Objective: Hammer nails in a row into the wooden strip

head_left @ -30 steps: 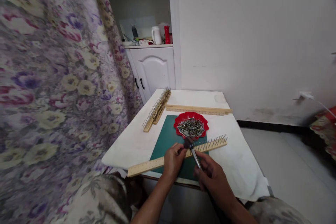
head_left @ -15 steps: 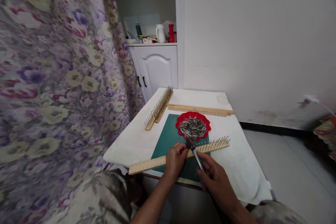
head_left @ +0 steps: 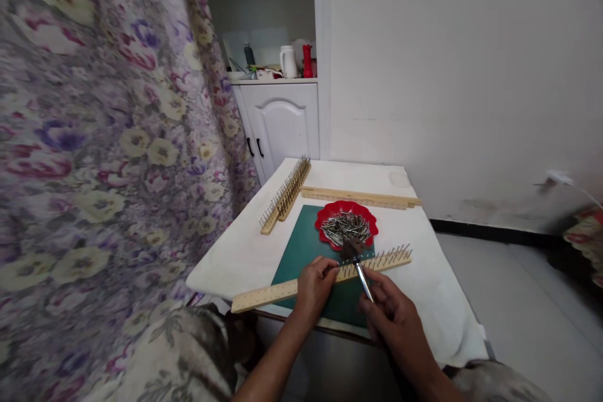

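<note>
A long pale wooden strip [head_left: 266, 296] lies slantwise across the green mat [head_left: 301, 232]. Rows of small holes mark its left part, and several nails [head_left: 396, 256] stand upright along its right part. My left hand [head_left: 315, 289] rests on the strip's middle, thumb and forefinger pinched on a nail at the end of the row; the fingers mostly hide it. In my right hand [head_left: 396, 317] is a hammer [head_left: 363, 279] with a shiny metal shaft, gripped below the head. Its dark head hovers over the nails, just right of my left fingertips and close to the bowl's front rim.
Behind the strip, a red scalloped bowl [head_left: 321, 217] holds a heap of loose nails [head_left: 346, 229]. More wooden strips [head_left: 358, 197] lie toward the back of the white table [head_left: 235, 251]. Nail-studded strips [head_left: 287, 195] lie at the left. A floral curtain [head_left: 117, 138] hangs beside the table.
The hammer and my right hand have shifted a little to the right, so the head is farther from my left fingers. My left hand stays pinched in place on the strip.
</note>
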The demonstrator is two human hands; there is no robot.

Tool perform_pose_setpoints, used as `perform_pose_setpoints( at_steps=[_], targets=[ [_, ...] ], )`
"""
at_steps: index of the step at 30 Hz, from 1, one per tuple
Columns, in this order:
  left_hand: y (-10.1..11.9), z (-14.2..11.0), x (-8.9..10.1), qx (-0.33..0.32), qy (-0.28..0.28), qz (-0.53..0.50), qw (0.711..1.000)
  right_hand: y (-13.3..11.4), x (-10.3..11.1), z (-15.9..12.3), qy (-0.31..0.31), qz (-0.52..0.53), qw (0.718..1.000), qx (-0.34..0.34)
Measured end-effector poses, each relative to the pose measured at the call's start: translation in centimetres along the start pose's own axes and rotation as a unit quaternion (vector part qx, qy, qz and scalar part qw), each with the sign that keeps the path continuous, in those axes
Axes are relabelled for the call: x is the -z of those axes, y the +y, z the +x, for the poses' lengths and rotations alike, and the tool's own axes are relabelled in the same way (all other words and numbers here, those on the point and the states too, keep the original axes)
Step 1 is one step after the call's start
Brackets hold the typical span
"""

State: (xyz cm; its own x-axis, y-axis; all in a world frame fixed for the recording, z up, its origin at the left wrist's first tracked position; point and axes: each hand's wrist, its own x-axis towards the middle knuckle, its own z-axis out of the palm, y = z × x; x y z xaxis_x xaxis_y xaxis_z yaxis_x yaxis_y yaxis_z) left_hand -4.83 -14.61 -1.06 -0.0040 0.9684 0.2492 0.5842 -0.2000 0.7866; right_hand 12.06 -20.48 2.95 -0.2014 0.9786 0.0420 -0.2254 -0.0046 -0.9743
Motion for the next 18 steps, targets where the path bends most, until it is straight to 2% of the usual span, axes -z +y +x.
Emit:
perform_pose_setpoints(
  at_steps=[3, 9, 14, 18],
  targets=[
    [-0.1, -0.2, 0.9, -0.013, -0.009, 0.026, 1.0, -0.7, 0.7, -0.1, 0.031, -0.009, 0.999, 0.015],
    [-0.5, -1.7, 2.6, -0.028, -0.036, 0.199, 0.979, -2.2, 2.5, 0.1, 0.088, -0.006, 0.995, 0.05],
    [-0.1, -1.8, 2.0, -0.021, -0.051, 0.227, 0.972, -2.9, 3.1, 0.2, 0.12, 0.003, 0.991, 0.06],
    [0.3, -1.2, 1.0, -0.024, -0.058, 0.224, 0.973, -2.9, 3.0, 0.2, 0.111, 0.005, 0.992, 0.059]
  ],
)
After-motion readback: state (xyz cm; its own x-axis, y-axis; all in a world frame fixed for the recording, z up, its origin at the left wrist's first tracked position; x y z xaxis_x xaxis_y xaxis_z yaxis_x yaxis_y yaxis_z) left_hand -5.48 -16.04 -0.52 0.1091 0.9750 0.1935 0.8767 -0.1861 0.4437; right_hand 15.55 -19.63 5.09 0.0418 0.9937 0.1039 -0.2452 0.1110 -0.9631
